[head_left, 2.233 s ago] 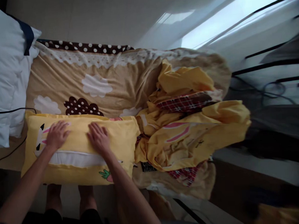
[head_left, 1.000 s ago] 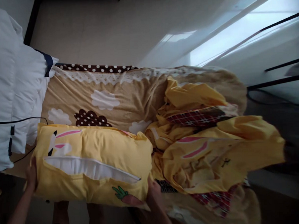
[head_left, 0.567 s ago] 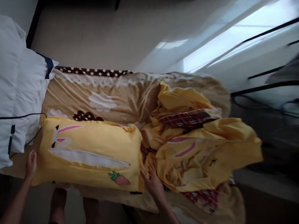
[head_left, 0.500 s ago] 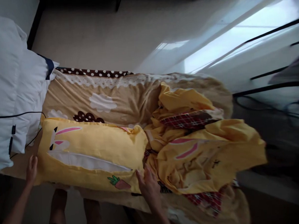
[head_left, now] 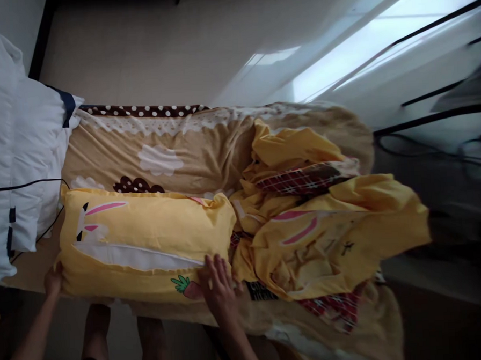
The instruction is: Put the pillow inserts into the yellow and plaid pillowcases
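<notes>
A long yellow pillow (head_left: 145, 217) with a rabbit face, pink ears and a carrot print lies on the bed. A white zip opening (head_left: 139, 255) runs along its upper face, with white showing inside. At the pillow's near left corner is my left hand (head_left: 53, 281), its fingers curled against the edge and partly hidden. My right hand (head_left: 219, 286) rests on the pillow's near right end, beside the carrot, palm down with fingers spread. Crumpled yellow fabric (head_left: 328, 250) with pink ear prints and a red plaid side lies just right of the pillow.
A tan patterned sheet (head_left: 207, 155) covers the bed. Folded white bedding (head_left: 5, 144) is stacked at the left, with a thin black cable (head_left: 27, 186) across it. Dark metal bars (head_left: 434, 117) and looped cables stand at the right. My legs (head_left: 97, 327) are at the near edge.
My right hand has moved left from the pillow's right edge onto its top, fingers spreading. My left hand has come in against the near left corner. The view has shifted slightly.
</notes>
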`<state>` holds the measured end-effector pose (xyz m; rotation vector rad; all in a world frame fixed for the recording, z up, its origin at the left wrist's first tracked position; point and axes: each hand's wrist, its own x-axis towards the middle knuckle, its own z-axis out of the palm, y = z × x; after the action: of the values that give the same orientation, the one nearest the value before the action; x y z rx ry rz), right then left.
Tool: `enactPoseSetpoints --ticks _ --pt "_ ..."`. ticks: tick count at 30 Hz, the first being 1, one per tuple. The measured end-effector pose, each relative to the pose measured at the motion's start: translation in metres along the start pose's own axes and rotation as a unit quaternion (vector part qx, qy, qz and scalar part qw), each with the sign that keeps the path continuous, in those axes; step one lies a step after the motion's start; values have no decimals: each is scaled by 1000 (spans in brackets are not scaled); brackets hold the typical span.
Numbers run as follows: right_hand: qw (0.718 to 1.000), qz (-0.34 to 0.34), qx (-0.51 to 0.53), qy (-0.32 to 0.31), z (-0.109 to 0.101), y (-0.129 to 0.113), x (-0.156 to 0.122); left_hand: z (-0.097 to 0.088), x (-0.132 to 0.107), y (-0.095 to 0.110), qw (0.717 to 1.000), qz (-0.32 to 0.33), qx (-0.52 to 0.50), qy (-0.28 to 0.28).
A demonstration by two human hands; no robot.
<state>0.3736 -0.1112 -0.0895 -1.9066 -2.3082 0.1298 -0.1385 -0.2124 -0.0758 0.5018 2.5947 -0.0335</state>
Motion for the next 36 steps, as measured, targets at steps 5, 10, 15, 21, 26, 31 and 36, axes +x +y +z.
enactPoseSetpoints --ticks 5,10,15,21,26,31,36 --pt "992 -117 48 16 -37 17 -4 -28 -40 22 936 312 -27 164" --pt "963 -182 147 -134 -37 -21 30 -33 -63 86 739 657 142 42" --pt "944 -233 174 -157 -48 -1 64 -73 -31 121 691 686 226 -21" --pt "969 -179 159 -57 -97 11 46 -137 -45 103 670 732 114 47" --pt "983 -138 100 -61 -103 4 13 -127 -58 81 742 660 92 69" --pt "984 -115 14 -136 -66 -3 -3 -83 -47 84 799 540 217 -154" --pt "962 -82 -16 -258 -41 -20 28 -42 -35 118 825 473 230 -205"
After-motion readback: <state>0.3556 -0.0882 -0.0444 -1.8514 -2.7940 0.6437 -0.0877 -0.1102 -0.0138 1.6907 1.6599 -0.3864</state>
